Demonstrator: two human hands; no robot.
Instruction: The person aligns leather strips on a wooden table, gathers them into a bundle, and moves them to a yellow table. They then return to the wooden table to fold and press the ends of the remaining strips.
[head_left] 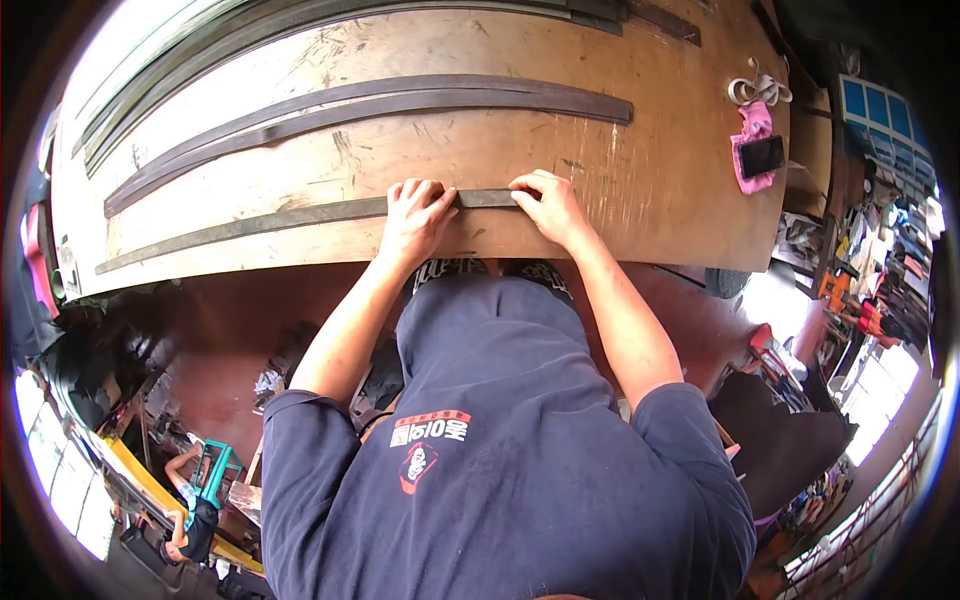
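**Both hands pinned on a dark strip at the table's near edge**

Big wooden table fills the upper half of the view, its brown top scuffed and scratched. Below it, the person's dark blue shirt takes up the lower middle, bare forearms reaching up from short sleeves to the table edge.

On the table, a pair of long dark strips lies side by side across the middle, curving with the lens, and more strips sit along the far edge. Closer in, a single long dark strip runs along the near edge from far left to the middle, and that is where the action is.

The left hand is clamped over the strip, fingers curled down across its top, knuckles up. The right hand sits just beside it, fingers bent and pressing on the strip's right end. A short stretch of strip shows between the two hands. The hands are near each other but not touching.

Off to the right on the table, well apart from the hands, a pink cloth lies with a black phone on it, and a pale strap is coiled just above.
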